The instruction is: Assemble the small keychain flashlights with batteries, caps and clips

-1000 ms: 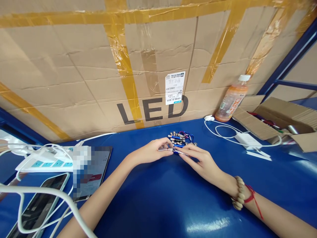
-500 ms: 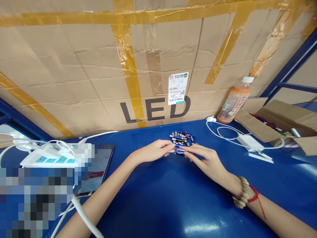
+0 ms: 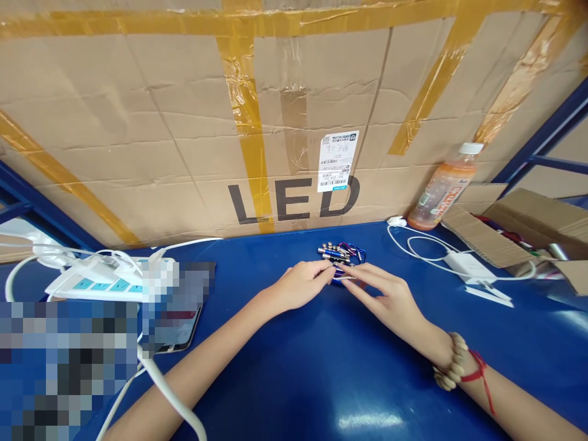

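Note:
A small pile of little metal keychain flashlights (image 3: 340,253) with blue and purple clips lies on the blue table (image 3: 294,367) in front of a big cardboard box marked LED (image 3: 294,202). My left hand (image 3: 305,283) and my right hand (image 3: 383,294) meet at the near edge of the pile. The fingertips of both are pinched together around one small flashlight, which they mostly hide. A bead bracelet and a red string are on my right wrist.
An orange drink bottle (image 3: 443,190) stands at the back right beside an open cardboard box (image 3: 519,229) of parts. A white charger and cable (image 3: 463,266) lie right of the pile. A power strip (image 3: 101,278), white cables and a phone sit at the left.
The silver flashlight held out between my fingertips is now drawn in under them, and both hands sit closer to the pile. The camera has shifted slightly to the left.

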Motion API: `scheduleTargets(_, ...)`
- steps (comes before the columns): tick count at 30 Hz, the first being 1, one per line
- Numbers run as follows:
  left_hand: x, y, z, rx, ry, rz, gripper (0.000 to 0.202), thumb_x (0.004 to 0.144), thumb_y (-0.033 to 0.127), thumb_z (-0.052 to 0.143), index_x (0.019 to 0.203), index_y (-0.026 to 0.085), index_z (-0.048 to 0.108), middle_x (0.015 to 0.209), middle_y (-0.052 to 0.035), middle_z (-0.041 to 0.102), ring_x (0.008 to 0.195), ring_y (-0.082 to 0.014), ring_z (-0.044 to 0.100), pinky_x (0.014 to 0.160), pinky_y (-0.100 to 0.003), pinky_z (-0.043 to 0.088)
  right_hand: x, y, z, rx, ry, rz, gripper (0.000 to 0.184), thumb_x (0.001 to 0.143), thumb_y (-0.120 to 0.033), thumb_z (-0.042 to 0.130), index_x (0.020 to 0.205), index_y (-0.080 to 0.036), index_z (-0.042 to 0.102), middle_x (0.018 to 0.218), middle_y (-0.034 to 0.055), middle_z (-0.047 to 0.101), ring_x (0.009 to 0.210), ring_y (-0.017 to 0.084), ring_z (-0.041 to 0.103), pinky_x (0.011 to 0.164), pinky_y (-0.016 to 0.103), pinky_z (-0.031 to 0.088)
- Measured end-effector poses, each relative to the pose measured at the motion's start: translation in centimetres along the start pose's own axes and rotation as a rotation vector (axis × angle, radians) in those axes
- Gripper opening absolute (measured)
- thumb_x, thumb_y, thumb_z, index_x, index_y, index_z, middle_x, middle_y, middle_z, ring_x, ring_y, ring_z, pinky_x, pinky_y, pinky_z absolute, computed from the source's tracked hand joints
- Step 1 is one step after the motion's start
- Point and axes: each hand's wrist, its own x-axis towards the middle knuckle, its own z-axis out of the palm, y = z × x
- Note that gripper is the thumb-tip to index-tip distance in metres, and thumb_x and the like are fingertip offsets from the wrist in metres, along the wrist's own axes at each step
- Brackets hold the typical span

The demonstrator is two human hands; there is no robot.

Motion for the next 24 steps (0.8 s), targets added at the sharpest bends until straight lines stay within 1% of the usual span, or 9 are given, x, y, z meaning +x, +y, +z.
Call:
scheduleTargets(1, 0.0, 0.0, -0.1, 0.058, 0.003, -0.003, 0.033, 0.093, 0.038, 0.031, 0.075, 0.018, 0.049, 0.070, 0.0020, 0.051, 0.064, -0.0118, 0.042, 0.059, -0.023, 0.028, 0.0, 0.1, 0.0, -0.009, -0.031, -0.015, 0.030, 0.085, -0.015, 0.056, 0.114, -0.018, 0.061, 0.092, 0.0046, 0.063, 0.077, 0.011, 0.060, 0.069, 0.021, 0.050)
scheduleTargets(3, -0.1, -0.1, -0.3, 0.142, -0.007, 0.017, 0.033, 0.094, 0.038, 0.029, 0.077, 0.019, 0.050, 0.074, 0.0021, 0.054, 0.067, -0.0126, 0.046, 0.060, -0.023, 0.028, -0.1, 0.2, 0.2, -0.001, -0.095, 0.003, 0.029, 0.086, -0.016, 0.054, 0.114, -0.018, 0.061, 0.090, 0.0044, 0.063, 0.072, 0.010, 0.058, 0.064, 0.020, 0.050)
scheduleTargets(6, -0.1, -0.3, -0.3, 0.207, -0.039, 0.052, 0.033, 0.094, 0.038, 0.030, 0.076, 0.019, 0.049, 0.074, 0.0026, 0.056, 0.069, -0.0131, 0.049, 0.060, -0.023, 0.029, -0.4, 0.1, 0.3, 0.027, -0.182, 0.049, 0.026, 0.086, -0.017, 0.054, 0.110, -0.015, 0.063, 0.074, 0.0018, 0.060, 0.058, 0.009, 0.054, 0.055, 0.019, 0.048)
scheduleTargets(9, -0.2, -0.3, -0.2, 0.245, -0.058, 0.067, 0.031, 0.094, 0.038, 0.030, 0.079, 0.020, 0.050, 0.076, 0.0035, 0.058, 0.071, -0.0131, 0.052, 0.061, -0.022, 0.030, -0.6, 0.1, 0.5, 0.015, -0.210, 0.048, 0.020, 0.085, -0.017, 0.053, 0.100, -0.011, 0.066, 0.066, 0.0011, 0.056, 0.054, 0.009, 0.050, 0.052, 0.020, 0.045)
scheduleTargets(13, -0.3, -0.2, 0.2, 0.256, -0.025, 0.072, 0.029, 0.095, 0.039, 0.030, 0.088, 0.024, 0.054, 0.084, 0.0040, 0.061, 0.077, -0.0138, 0.056, 0.065, -0.023, 0.033, -0.6, 0.2, 0.5, -0.005, -0.197, 0.021, 0.019, 0.087, -0.018, 0.051, 0.096, -0.009, 0.065, 0.067, 0.0022, 0.054, 0.055, 0.009, 0.048, 0.052, 0.020, 0.043)
scheduleTargets(17, -0.2, -0.3, 0.8, 0.236, 0.006, 0.085, 0.030, 0.095, 0.041, 0.030, 0.087, 0.021, 0.051, 0.086, 0.0021, 0.060, 0.078, -0.0147, 0.055, 0.066, -0.024, 0.033, -0.4, 0.3, 0.2, -0.046, -0.120, -0.024, 0.017, 0.088, -0.017, 0.049, 0.091, -0.011, 0.064, 0.068, 0.0025, 0.055, 0.057, 0.010, 0.049, 0.055, 0.021, 0.043)
scheduleTargets(19, -0.1, -0.5, 1.1, 0.153, 0.000, 0.100, 0.028, 0.095, 0.041, 0.030, 0.091, 0.021, 0.049, 0.083, 0.0010, 0.057, 0.075, -0.0140, 0.053, 0.065, -0.024, 0.034, -0.3, 0.5, 0.0, -0.077, -0.057, -0.027, 0.017, 0.089, -0.018, 0.048, 0.089, -0.013, 0.064, 0.069, 0.0026, 0.055, 0.059, 0.010, 0.050, 0.057, 0.022, 0.043)
scheduleTargets(21, 0.0, -0.6, 1.4, 0.022, -0.022, 0.119, 0.026, 0.095, 0.040, 0.029, 0.096, 0.020, 0.046, 0.074, 0.0017, 0.052, 0.068, -0.0119, 0.048, 0.063, -0.023, 0.034, -0.2, 0.7, -0.1, -0.109, -0.005, -0.015, 0.018, 0.090, -0.020, 0.048, 0.094, -0.013, 0.064, 0.069, 0.0024, 0.054, 0.060, 0.010, 0.049, 0.056, 0.022, 0.043)
scheduleTargets(24, 0.1, -0.6, 1.8, -0.136, -0.025, 0.119, 0.026, 0.095, 0.038, 0.028, 0.097, 0.018, 0.045, 0.063, 0.0036, 0.042, 0.058, -0.0097, 0.040, 0.059, -0.021, 0.033, -0.1, 1.0, -0.2, -0.120, 0.014, 0.005, 0.021, 0.091, -0.021, 0.047, 0.103, -0.013, 0.063, 0.072, 0.0033, 0.055, 0.063, 0.011, 0.051, 0.059, 0.022, 0.044)
